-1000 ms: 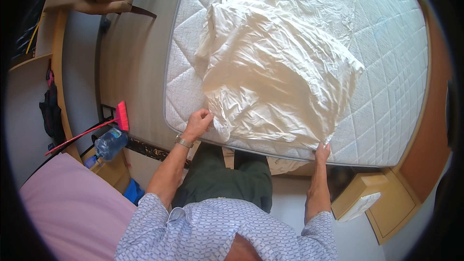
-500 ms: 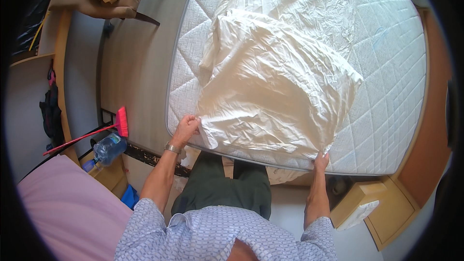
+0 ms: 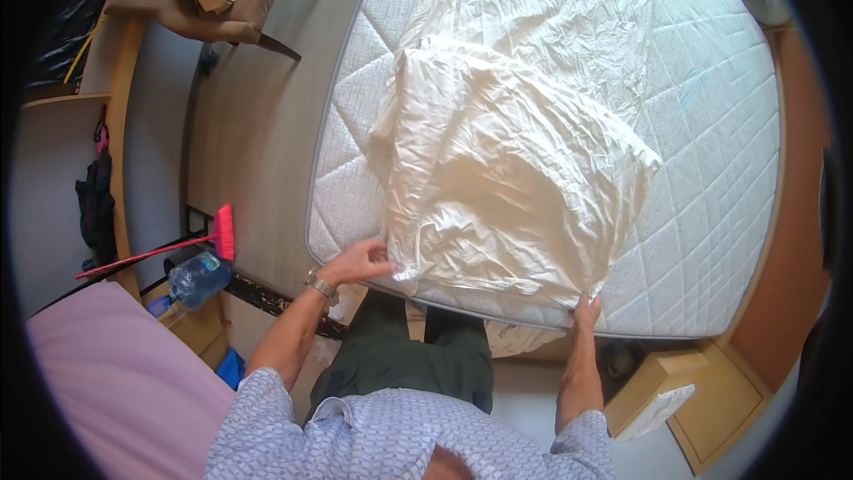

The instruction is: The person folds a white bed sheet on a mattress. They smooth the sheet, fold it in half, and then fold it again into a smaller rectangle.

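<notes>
A shiny cream sheet (image 3: pixel 524 160) lies wrinkled and partly folded over itself on a white quilted mattress (image 3: pixel 711 169). At its near right corner, my right hand (image 3: pixel 586 311) is closed on the fabric, pinching it by the mattress edge. My left hand (image 3: pixel 360 261), with a metal watch on the wrist, is beside the near left corner. Its thumb and fingers are apart, their tips close to the bunched fabric; whether they touch it is hard to see. Another layer of the cloth spreads toward the far side.
On the left are a brown tufted seat (image 3: pixel 191 0) with crumpled clothing, a pink broom (image 3: pixel 223 233), a large clear bottle (image 3: pixel 199 280) and a pink-covered surface (image 3: pixel 115 382). A wooden box-like piece (image 3: pixel 653 391) stands at the near right, by the mattress.
My left hand has moved right and loosened from the sheet's corner. The sheet's left edge now lies further inward. My right hand keeps its pinch. The whole view has shifted slightly.
</notes>
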A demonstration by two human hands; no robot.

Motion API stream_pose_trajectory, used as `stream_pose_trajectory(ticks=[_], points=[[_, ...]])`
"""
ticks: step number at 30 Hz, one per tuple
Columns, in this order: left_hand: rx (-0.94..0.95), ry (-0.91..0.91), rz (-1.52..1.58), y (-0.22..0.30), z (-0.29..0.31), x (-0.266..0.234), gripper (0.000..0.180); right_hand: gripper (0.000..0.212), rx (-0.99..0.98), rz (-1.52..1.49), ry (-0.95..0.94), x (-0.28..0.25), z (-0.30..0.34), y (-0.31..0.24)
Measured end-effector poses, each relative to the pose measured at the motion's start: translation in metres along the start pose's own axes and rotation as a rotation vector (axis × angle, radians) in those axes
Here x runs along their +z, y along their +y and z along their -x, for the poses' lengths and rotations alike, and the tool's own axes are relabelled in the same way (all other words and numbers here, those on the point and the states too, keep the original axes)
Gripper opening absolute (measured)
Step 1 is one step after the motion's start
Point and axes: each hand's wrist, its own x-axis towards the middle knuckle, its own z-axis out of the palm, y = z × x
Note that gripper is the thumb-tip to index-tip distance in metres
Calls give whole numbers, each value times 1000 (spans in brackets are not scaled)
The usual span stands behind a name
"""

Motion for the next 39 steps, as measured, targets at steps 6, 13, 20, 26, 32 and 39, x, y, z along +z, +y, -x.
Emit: stream_pose_trajectory(ticks=[6,13,20,26,32,39], points=[[270,503,160,83,-92,-70,46,30,-27,-6,9,4,-2,1],[443,828,-189,171,-191,-115,50,25,-59,-28,28,6,-7,12],[358,991,-225,179,-221,-148,37,28,-48,-82,5,0,-3,16],[883,1078,-601,207,-182,-72,53,58,-620,309,403,29,60,-95],[994,443,-982,221,-209,64,66,57,-1260,-36,-64,207,111,-282],[690,708,-1214,199,-284,-64,83,42,-1384,357,72,201,-58,-322]])
